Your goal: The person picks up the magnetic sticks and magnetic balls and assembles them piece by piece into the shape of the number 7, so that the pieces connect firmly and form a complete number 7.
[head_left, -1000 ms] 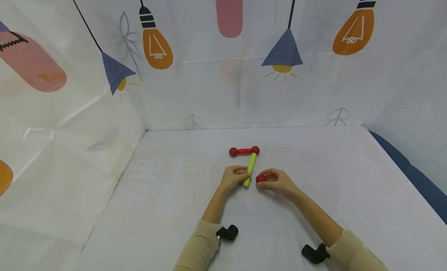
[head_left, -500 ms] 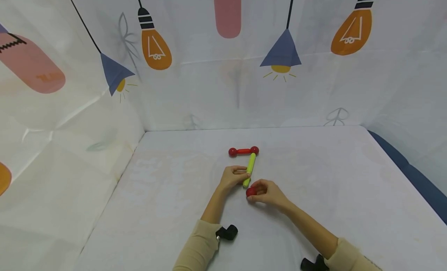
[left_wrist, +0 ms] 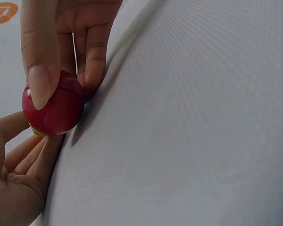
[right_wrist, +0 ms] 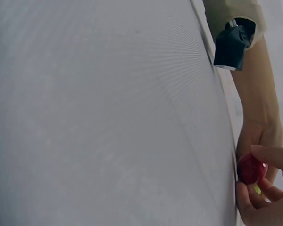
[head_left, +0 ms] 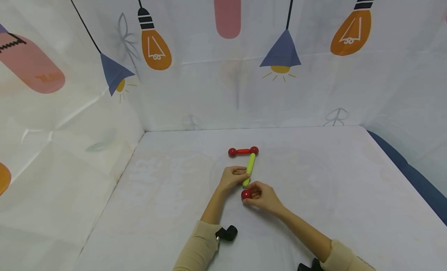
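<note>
My left hand (head_left: 231,178) pinches a yellow-green rod (head_left: 252,161) near its lower end. At the rod's far end is a red ball (head_left: 254,150), joined by a short red rod (head_left: 243,151) to another red ball (head_left: 232,152). My right hand (head_left: 265,198) holds a third red ball (head_left: 246,194) between thumb and fingers, just below the rod's near end. In the left wrist view this held ball (left_wrist: 56,110) covers most of the rod, with the right thumb across it. The right wrist view shows the ball (right_wrist: 251,169) close in front of the left hand.
The pieces lie on a white table (head_left: 167,178). A white curtain (head_left: 209,84) printed with lamps and bulbs rises behind it and along the left. Black cameras sit at both cuffs, the left camera (head_left: 227,233) fully visible. Something dark blue (head_left: 398,158) shows past the right edge.
My right hand has carried its red ball left and toward me, from beside the yellow-green rod to below its near end. The left hand has kept its pinch on the rod.
</note>
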### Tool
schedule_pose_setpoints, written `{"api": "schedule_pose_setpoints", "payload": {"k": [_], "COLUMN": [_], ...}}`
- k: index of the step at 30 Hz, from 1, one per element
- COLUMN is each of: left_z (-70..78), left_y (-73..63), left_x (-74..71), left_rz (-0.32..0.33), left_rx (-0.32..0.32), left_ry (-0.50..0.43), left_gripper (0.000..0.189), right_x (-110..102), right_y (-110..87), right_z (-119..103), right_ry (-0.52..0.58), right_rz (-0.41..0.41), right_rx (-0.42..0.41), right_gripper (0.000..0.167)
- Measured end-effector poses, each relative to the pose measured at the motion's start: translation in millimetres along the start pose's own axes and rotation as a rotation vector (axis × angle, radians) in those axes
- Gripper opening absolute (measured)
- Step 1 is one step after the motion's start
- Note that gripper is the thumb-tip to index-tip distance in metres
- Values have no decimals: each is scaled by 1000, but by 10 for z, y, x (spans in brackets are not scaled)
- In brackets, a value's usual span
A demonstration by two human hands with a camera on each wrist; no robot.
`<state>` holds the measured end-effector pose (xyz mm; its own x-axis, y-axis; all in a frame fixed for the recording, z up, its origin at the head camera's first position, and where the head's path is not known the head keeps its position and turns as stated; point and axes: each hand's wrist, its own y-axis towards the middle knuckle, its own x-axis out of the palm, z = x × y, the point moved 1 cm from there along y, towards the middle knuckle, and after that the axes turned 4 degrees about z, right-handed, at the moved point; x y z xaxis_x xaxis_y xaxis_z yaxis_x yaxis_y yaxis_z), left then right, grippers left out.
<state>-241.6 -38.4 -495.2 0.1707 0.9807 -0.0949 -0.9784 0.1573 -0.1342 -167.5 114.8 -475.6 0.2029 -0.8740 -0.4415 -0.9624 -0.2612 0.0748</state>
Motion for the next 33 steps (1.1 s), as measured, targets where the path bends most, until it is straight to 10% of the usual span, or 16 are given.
{"api": "schedule_pose_setpoints", "payload": {"k": [33], "left_z": [7], "left_y": [-16], "left_x": [-9], "left_rz": [-1], "left_rx": [47], "left_ry": [-15], "left_gripper": [37], "right_x": [177], "right_y": [99], "right_z": [-49], "right_ry": [-159], "right_rz": [119], "right_rx": [-127], "right_gripper": [33]}}
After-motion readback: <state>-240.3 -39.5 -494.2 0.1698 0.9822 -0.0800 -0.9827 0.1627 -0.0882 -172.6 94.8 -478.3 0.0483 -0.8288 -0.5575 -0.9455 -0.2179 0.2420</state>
